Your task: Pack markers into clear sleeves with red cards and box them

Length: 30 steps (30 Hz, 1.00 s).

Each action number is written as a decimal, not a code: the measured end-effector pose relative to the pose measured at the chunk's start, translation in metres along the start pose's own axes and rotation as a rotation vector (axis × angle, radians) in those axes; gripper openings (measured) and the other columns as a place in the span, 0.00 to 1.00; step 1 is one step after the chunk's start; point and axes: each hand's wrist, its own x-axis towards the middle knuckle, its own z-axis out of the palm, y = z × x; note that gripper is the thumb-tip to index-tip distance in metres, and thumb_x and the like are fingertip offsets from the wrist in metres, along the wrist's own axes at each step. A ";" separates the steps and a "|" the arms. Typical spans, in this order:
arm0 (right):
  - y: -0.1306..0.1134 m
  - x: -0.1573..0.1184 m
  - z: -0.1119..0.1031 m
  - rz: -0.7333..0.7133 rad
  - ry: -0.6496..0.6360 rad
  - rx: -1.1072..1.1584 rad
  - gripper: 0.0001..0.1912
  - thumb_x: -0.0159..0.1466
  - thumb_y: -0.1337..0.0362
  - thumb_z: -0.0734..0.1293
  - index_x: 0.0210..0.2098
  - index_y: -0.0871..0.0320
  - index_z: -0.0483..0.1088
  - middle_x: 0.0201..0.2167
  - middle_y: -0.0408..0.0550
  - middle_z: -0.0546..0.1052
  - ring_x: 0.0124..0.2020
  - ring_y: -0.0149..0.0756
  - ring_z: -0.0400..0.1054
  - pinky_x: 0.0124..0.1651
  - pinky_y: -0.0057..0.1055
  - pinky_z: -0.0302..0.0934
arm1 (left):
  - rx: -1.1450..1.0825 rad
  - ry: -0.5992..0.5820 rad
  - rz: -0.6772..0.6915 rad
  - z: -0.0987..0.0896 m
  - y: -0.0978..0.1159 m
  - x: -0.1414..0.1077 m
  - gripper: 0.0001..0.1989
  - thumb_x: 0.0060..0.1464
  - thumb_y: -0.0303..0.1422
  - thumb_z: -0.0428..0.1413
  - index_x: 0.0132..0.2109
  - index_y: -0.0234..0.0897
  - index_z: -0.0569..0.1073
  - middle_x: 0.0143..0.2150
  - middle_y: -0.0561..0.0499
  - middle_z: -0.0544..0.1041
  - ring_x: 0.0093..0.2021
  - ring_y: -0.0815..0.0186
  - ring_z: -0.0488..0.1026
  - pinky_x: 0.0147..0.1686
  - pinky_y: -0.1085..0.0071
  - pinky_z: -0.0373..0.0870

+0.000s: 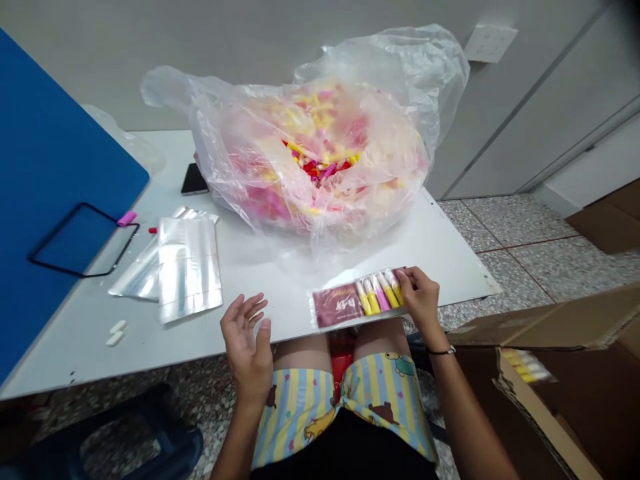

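My right hand [421, 297] pinches the right end of a flat clear packet [340, 307] at the table's front edge. Inside the packet are a dark red printed card and a row of several small yellow, pink and white tubes [380, 293]. My left hand [247, 343] is raised over the front edge, palm turned inward, fingers apart, holding nothing. Beyond both hands sits a large clear plastic bag [240, 147], its torn opening showing many red, pink, yellow and white pieces [323, 170].
Clear plastic sleeves [190, 270] lie stacked at the left, near two small white pieces [117, 333] and a phone [194, 180]. A blue panel [65, 167] stands at the left. An open cardboard box [540, 413] at the right holds another packet [527, 365].
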 end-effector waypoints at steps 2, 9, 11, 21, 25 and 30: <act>-0.002 -0.001 -0.001 0.040 0.057 0.102 0.15 0.59 0.52 0.65 0.25 0.57 0.65 0.15 0.36 0.58 0.16 0.27 0.48 0.20 0.26 0.46 | -0.016 0.010 -0.012 -0.001 -0.001 -0.001 0.25 0.55 0.37 0.56 0.58 0.41 0.60 0.51 0.43 0.70 0.49 0.61 0.71 0.49 0.62 0.66; -0.032 0.001 -0.016 -0.035 0.228 0.184 0.15 0.57 0.54 0.69 0.24 0.59 0.66 0.15 0.36 0.61 0.15 0.25 0.51 0.18 0.24 0.45 | -0.051 0.061 -0.059 -0.003 0.002 -0.002 0.24 0.55 0.38 0.56 0.56 0.40 0.61 0.49 0.44 0.72 0.45 0.62 0.72 0.45 0.64 0.68; -0.045 0.002 -0.022 -0.076 0.245 0.188 0.15 0.58 0.55 0.68 0.23 0.59 0.66 0.14 0.36 0.61 0.14 0.24 0.50 0.17 0.24 0.45 | -0.064 0.060 -0.073 -0.004 0.001 -0.002 0.23 0.55 0.38 0.56 0.56 0.41 0.61 0.49 0.44 0.72 0.45 0.62 0.72 0.45 0.65 0.68; -0.095 0.004 -0.045 -0.492 0.246 -0.156 0.06 0.60 0.63 0.68 0.34 0.57 0.78 0.24 0.45 0.78 0.22 0.33 0.70 0.24 0.28 0.60 | -0.131 0.026 -0.152 -0.002 -0.005 -0.010 0.23 0.57 0.40 0.54 0.57 0.42 0.60 0.50 0.45 0.72 0.43 0.65 0.73 0.43 0.68 0.68; -0.114 -0.003 -0.051 -0.627 0.142 -0.227 0.06 0.60 0.65 0.68 0.35 0.51 0.78 0.28 0.43 0.80 0.25 0.34 0.73 0.27 0.29 0.64 | -0.150 -0.001 -0.188 0.000 -0.005 -0.012 0.22 0.57 0.41 0.53 0.57 0.42 0.60 0.49 0.45 0.72 0.42 0.65 0.73 0.42 0.69 0.69; -0.128 -0.006 -0.050 -0.771 0.184 -0.396 0.08 0.60 0.68 0.68 0.36 0.50 0.78 0.24 0.40 0.79 0.19 0.29 0.68 0.22 0.27 0.58 | -0.179 -0.032 -0.230 0.001 -0.005 -0.015 0.23 0.57 0.42 0.53 0.57 0.42 0.60 0.49 0.45 0.72 0.41 0.65 0.73 0.41 0.69 0.68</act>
